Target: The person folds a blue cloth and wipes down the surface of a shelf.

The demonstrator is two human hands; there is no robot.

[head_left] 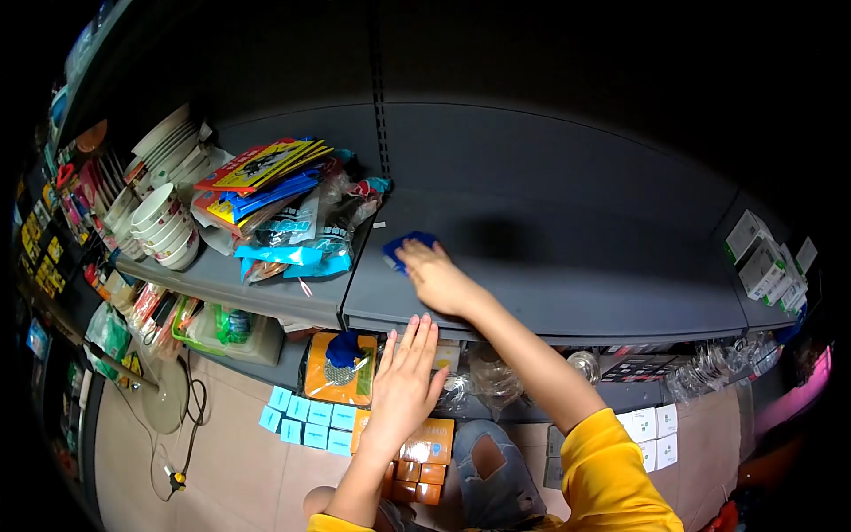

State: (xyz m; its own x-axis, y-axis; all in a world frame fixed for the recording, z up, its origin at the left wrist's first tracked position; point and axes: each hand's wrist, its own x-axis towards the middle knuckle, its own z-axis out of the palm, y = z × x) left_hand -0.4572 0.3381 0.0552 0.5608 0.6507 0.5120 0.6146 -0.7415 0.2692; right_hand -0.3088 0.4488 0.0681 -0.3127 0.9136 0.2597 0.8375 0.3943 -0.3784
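My right hand (pixel 436 277) reaches across the grey shelf (pixel 567 297) and presses a blue cloth (pixel 414 246) against its surface, fingers over the cloth. Part of the cloth is hidden under the fingers. Nearer to me, my left hand (pixel 406 381) is open with its fingers stretched out, the fingertips right at the shelf's front edge. It holds nothing. Below and left of that hand lies an orange package (pixel 317 377) with a blue and silvery piece on it.
Left on the shelf are plastic-wrapped packets (pixel 292 208) and stacked bowls (pixel 167 226). White boxes (pixel 758 257) stand at the far right. On the floor are light blue boxes (pixel 308 420), orange boxes (pixel 425 443), white boxes (pixel 651 434) and a cable (pixel 191 417). The lower shelf holds a plastic bin (pixel 253 341).
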